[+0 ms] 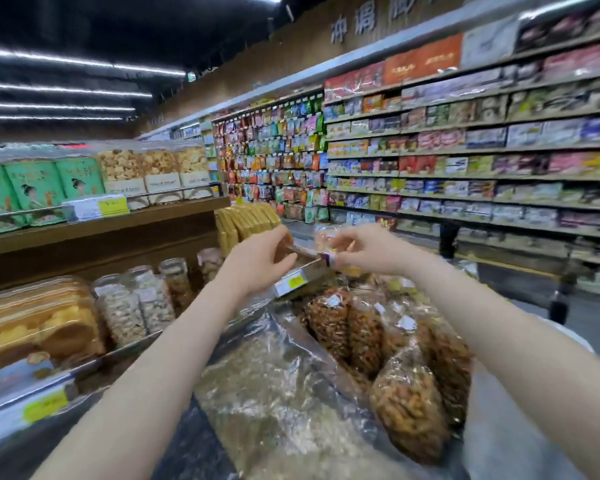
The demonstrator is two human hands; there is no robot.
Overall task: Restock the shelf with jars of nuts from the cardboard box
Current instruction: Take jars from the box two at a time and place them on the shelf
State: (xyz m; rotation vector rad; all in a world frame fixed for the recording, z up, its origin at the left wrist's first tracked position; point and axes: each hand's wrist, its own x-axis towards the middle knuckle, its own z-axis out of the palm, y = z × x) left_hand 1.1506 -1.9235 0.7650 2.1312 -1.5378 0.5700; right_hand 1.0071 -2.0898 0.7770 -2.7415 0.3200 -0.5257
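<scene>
Far left, cakes [39,327] are seen on the lower shelf [84,367]; beside them clear jars [136,306] of nuts are already stood in a row, so part of the restock looks done, though gaps cannot be judged through blur. At centre, the left hand [257,263] is raised at the shelf end, fingers curled on something brownish; what is held cannot be told. The right hand [368,249] is raised just beside it, fingertips pinching a small labelled item, too blurred to name. Below right, bags [388,372] of nuts are piled. No cardboard box is visible, so remaining stock cannot be counted.
</scene>
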